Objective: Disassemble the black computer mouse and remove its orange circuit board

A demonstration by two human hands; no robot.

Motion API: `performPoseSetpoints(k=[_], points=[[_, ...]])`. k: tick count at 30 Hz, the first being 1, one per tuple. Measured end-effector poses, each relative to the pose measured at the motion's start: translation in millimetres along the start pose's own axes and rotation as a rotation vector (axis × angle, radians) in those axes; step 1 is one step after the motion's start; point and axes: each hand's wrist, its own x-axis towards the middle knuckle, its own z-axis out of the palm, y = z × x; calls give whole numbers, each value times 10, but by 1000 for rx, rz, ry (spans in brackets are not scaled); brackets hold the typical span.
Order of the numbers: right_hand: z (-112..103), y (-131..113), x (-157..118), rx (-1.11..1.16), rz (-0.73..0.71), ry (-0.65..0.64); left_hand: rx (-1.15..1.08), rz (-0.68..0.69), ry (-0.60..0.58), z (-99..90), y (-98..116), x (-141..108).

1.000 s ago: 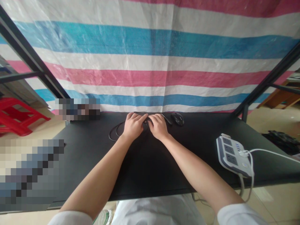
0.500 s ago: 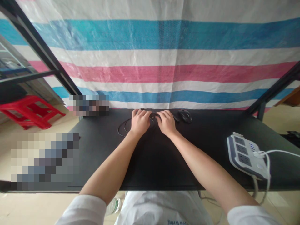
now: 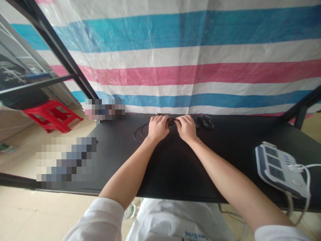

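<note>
Near the far edge of the black table, my left hand and my right hand are close together, backs up and fingers curled. Between the fingertips of both is a black cable, partly hidden by the hands. A thin loop of the cable lies on the table left of my left hand. Just right of my right hand rests a black computer mouse, apart from it. A small dark piece beside the mouse is mostly covered by my right hand.
A white and grey power strip with white leads plugged in lies at the right of the table. Black metal posts stand at both sides before a striped sheet. A red stool is on the floor at left.
The view has swung left and tilted slightly, so everything sits further right. My hands stay at the cable, with small finger shifts.
</note>
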Motion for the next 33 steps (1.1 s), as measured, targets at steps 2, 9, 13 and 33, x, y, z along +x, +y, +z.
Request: performPoseSetpoints(k=[2,9,13,33], points=[[3,5,1,-1,-5,8,1,-2,8,-2,3,1],[10,0,4,6,7,9,19,-9,20,-20,7,9],[13,-4,2,-1,16,5,25,-1,33,-11,-1,9],[45,10,-8,-2,55,-21,20,-82,-11,-37,76,4]])
